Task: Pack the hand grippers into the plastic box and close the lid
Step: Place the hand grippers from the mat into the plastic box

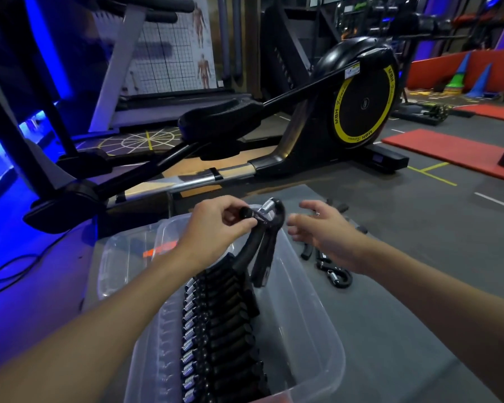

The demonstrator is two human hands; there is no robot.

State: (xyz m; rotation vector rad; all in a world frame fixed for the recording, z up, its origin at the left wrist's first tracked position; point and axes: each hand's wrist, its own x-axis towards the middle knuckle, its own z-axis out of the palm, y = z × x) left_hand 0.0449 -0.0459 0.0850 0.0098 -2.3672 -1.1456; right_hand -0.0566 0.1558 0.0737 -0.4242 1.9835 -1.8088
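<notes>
Packed hand grippers [216, 330] line the plastic box [312, 338] at lower centre. Above, the left hand [216, 231] pinches a hand gripper [262, 242] by its knob; the right hand [329, 231] hovers open. It looks rigid, light, best held by its handles.

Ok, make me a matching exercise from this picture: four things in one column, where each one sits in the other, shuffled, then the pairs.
Things:
1. row of packed grippers
2. held gripper
3. loose grippers
4. lid

Places:
A. on the mat, right of the plastic box
B. lined up inside the box
C. pinched in the left hand, above the box
D. left of the box

Pairs: 1-B, 2-C, 3-A, 4-D
</notes>
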